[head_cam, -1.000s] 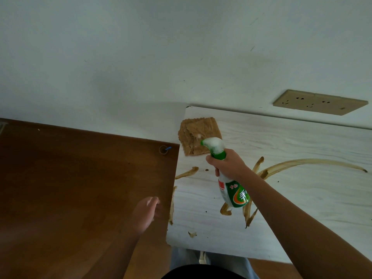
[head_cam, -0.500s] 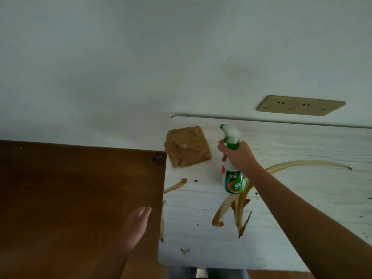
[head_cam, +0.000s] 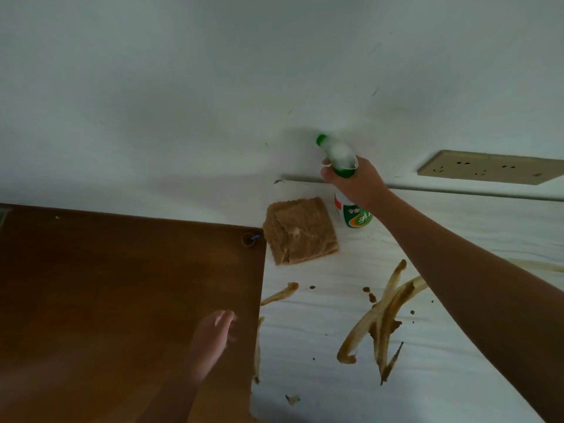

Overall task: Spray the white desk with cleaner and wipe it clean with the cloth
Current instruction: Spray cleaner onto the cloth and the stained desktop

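The right grip (head_cam: 355, 181) is wrapped round the neck of the spray bottle (head_cam: 355, 213), a finger at the trigger. The bottle stands nearly upright at the far back of the white surface (head_cam: 320, 325). Whether its base touches down I cannot tell. Its nozzle points away from the person, toward the wall (head_cam: 213, 87), not at the mess.

The brown smears (head_cam: 384, 319) lie on the person's side of this grip, well apart from it. More streaks run along the surface's left edge. To spray well, I judge the nozzle must swing back and tip down over those smears before the trigger is squeezed, or the cleaner will hit the wall. If the bottle is instead being parked, it should stand flat where it is, out of the wiping path.

The cloth (head_cam: 300, 230) lies flat just left of the right grip and slightly nearer the person, beside the bottle but apart from it.

The left grip (head_cam: 213, 337) is loose and holds nothing. It is over the brown surface (head_cam: 122, 285), just left of the seam where the two surfaces meet, with the cloth ahead of it.

The wall is tight behind the right grip, with a socket plate (head_cam: 488, 167) to its right. Open room lies toward the person. The front edge and left seam are where wiped liquid could run off.
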A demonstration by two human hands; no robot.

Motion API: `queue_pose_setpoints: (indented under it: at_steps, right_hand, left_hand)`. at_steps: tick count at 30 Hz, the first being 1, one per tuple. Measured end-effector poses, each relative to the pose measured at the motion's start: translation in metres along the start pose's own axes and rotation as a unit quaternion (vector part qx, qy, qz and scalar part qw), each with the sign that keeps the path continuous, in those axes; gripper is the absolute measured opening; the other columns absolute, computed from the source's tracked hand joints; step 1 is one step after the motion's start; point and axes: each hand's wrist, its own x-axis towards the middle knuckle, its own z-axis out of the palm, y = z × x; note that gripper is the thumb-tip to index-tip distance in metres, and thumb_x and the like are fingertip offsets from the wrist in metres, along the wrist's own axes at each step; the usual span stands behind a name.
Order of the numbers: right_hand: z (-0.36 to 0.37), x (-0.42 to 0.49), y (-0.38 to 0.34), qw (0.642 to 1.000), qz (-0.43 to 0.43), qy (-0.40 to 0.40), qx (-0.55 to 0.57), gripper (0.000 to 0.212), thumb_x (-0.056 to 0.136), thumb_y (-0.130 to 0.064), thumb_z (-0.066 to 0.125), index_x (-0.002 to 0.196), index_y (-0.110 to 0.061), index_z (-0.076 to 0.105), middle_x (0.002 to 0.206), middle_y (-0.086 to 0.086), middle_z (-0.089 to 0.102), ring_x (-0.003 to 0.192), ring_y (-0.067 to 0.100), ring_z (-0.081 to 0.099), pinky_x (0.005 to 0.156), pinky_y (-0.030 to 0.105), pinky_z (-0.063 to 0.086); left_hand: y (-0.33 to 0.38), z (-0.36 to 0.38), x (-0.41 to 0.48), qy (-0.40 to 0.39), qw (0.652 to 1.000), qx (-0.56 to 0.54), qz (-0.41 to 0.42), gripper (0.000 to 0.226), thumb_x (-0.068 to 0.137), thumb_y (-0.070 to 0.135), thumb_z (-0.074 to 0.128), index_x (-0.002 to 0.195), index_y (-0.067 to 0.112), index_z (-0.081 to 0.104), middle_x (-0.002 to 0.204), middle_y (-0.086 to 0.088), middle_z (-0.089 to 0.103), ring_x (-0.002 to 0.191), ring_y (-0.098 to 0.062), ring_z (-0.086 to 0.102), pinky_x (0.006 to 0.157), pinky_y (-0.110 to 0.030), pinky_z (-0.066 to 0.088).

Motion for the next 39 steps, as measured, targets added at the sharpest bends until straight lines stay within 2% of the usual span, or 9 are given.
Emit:
queue_pose_setpoints:
  at_steps: [6,8,10,14,20,25,28,31,39]
  right_hand:
    - [-0.024,-0.017,0.032,0.989,0.064,-0.035,-0.126,0.074,0.058,-0.073,0.069,0.111,-0.024,0.054,0.097,0.0,0.062,0.086,0.018,0.064,0.076,0.04,0.059]
    - [-0.033,-0.026,0.039,0.988,0.08,-0.031,-0.13,0.076,0.055,-0.075,0.067,0.112,-0.026,0.053,0.095,-0.003,0.063,0.085,0.016,0.066,0.074,0.038,0.059]
    - [-0.04,-0.033,0.042,0.989,0.083,-0.02,-0.124,0.067,0.061,-0.069,0.072,0.109,-0.026,0.054,0.092,-0.006,0.064,0.083,0.013,0.065,0.073,0.034,0.058]
    - [-0.042,-0.042,0.053,0.995,0.054,0.003,-0.087,0.046,0.071,-0.045,0.083,0.102,-0.025,0.054,0.088,-0.009,0.061,0.084,0.013,0.062,0.072,0.029,0.051]
    - [-0.028,-0.065,0.073,0.995,0.046,0.086,-0.008,0.049,0.066,-0.042,0.083,0.104,-0.03,0.054,0.093,-0.009,0.062,0.083,0.004,0.062,0.076,0.033,0.059]
    - [-0.011,-0.081,0.087,0.993,0.058,0.086,-0.054,0.086,0.063,-0.058,0.083,0.133,-0.026,0.046,0.12,-0.004,0.053,0.108,0.014,0.053,0.088,0.031,0.05]
    - [-0.012,-0.077,0.093,0.991,0.054,0.098,-0.068,0.08,0.069,-0.054,0.082,0.134,-0.019,0.05,0.12,-0.003,0.054,0.104,0.012,0.052,0.086,0.029,0.049]
    - [-0.022,-0.066,0.092,0.993,0.023,0.096,-0.068,0.071,0.073,-0.043,0.083,0.132,-0.019,0.051,0.123,0.0,0.06,0.11,0.018,0.057,0.092,0.035,0.051]
    - [-0.043,-0.057,0.102,0.989,0.082,0.12,-0.018,0.063,0.084,-0.021,0.075,0.139,-0.014,0.045,0.135,0.007,0.055,0.121,0.023,0.055,0.102,0.033,0.045]
  left_hand:
    - [0.006,0.01,-0.004,-0.006,0.999,0.047,-0.017,0.033,0.107,0.036,0.044,0.123,0.013,0.061,0.102,-0.003,0.065,0.091,-0.018,0.065,0.077,-0.031,0.054]
    - [0.01,0.013,-0.005,-0.014,0.998,0.064,-0.016,0.038,0.107,0.037,0.043,0.132,0.012,0.059,0.112,-0.005,0.064,0.103,-0.021,0.064,0.09,-0.036,0.054]
    - [0.014,0.016,-0.006,-0.017,0.997,0.076,-0.013,0.04,0.107,0.038,0.042,0.135,0.013,0.058,0.114,-0.004,0.062,0.107,-0.021,0.063,0.097,-0.04,0.053]
    - [0.024,0.024,-0.005,-0.018,0.997,0.072,0.003,0.032,0.107,0.032,0.043,0.12,0.009,0.062,0.104,-0.004,0.063,0.094,-0.018,0.062,0.085,-0.035,0.052]
    - [0.031,0.036,-0.004,-0.017,0.996,0.085,0.016,0.027,0.107,0.031,0.043,0.089,0.019,0.06,0.102,-0.014,0.065,0.087,-0.019,0.06,0.089,-0.043,0.053]
    - [0.033,0.04,-0.008,-0.021,0.995,0.091,0.022,0.039,0.107,0.034,0.042,0.099,0.004,0.065,0.108,-0.024,0.067,0.095,-0.032,0.066,0.09,-0.05,0.055]
    - [0.03,0.04,-0.011,-0.01,0.995,0.096,0.017,0.033,0.108,0.033,0.038,0.091,0.015,0.059,0.108,-0.021,0.067,0.104,-0.036,0.065,0.091,-0.048,0.054]
    - [0.025,0.041,-0.016,0.006,0.996,0.091,0.016,0.027,0.108,0.034,0.039,0.091,0.023,0.057,0.098,-0.01,0.065,0.093,-0.023,0.064,0.09,-0.043,0.055]
    - [0.012,0.047,-0.035,0.038,0.996,0.085,-0.009,0.024,0.108,0.034,0.04,0.101,0.019,0.058,0.095,0.001,0.06,0.094,-0.02,0.063,0.094,-0.044,0.056]
